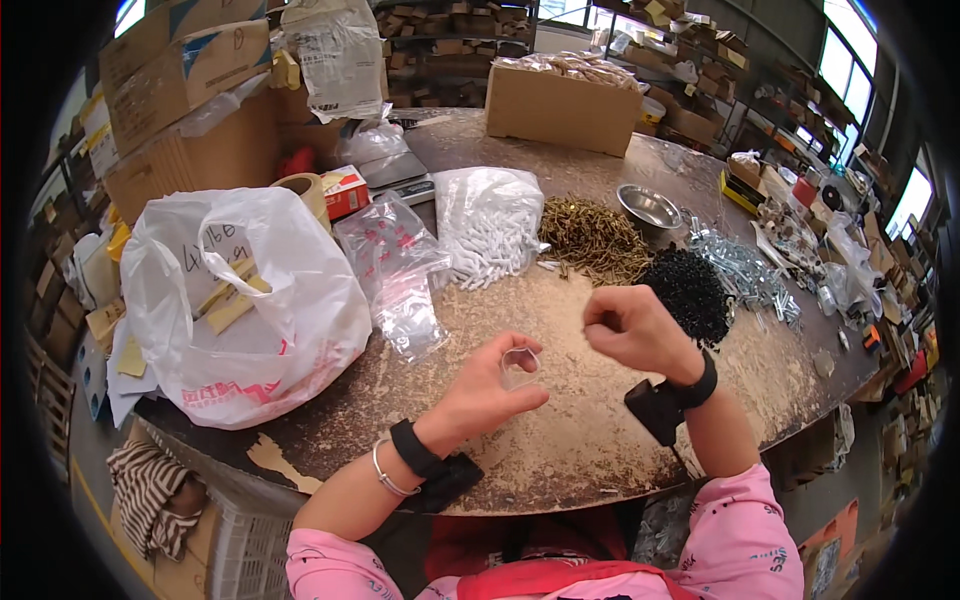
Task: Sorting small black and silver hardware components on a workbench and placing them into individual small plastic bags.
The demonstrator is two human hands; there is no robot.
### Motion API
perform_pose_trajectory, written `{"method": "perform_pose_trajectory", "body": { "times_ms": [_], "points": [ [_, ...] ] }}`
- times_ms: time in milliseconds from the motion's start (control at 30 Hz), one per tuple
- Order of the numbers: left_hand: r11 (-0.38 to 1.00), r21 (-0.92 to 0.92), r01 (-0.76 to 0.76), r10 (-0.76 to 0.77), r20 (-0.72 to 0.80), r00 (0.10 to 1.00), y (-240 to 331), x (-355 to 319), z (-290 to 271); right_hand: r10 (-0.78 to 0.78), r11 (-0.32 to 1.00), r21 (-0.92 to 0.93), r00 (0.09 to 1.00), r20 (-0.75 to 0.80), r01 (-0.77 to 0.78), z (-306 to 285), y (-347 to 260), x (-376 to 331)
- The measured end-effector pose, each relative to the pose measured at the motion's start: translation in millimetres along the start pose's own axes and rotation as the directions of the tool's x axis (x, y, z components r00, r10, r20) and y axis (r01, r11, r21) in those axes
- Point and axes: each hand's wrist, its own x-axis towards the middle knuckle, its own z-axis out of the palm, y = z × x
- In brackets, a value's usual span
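My left hand (497, 385) is curled round a small clear plastic piece with a round rim (519, 368), thumb and fingers on either side of it. Whether it is a bag's mouth or a cup, I cannot tell. To its right, above the table, my right hand (637, 330) has its fingers bent in together; what they hold, if anything, is hidden. Just beyond the right hand lie a heap of brass-coloured screws (592, 238) and a heap of small black parts (684, 297). White plastic wall plugs (492, 247) spill from a clear bag beyond my left hand.
Silvery screws (745, 272) lie at the right, near a metal bowl (648, 206). A large white plastic bag (245, 310) fills the left side, beside clear bags with red print (395, 265). An open cardboard box (563, 108) stands at the table's (560, 455) far edge.
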Motion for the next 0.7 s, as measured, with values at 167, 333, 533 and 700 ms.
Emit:
{"method": "perform_pose_trajectory", "body": {
  "times_ms": [167,333,533,700],
  "points": [
    [0.978,-0.141,-0.151,0.149,-0.030,0.988,-7,11,11,-0.318,0.936,-0.156,0.948,-0.002,0.314,37,-34,10],
    [0.984,-0.160,-0.075,0.069,-0.045,0.997,-5,7,12,-0.284,0.942,-0.214,0.954,-0.094,0.259,24,-32,-13],
    [0.986,-0.168,-0.002,-0.012,-0.081,0.997,14,1,20,0.049,0.963,-0.245,0.970,-0.238,-0.109,-54,48,-86],
    [0.991,-0.111,0.072,-0.085,-0.111,0.990,12,8,22,0.422,0.712,-0.347,0.767,-0.483,-0.611,-159,182,-163]
  ]
}}
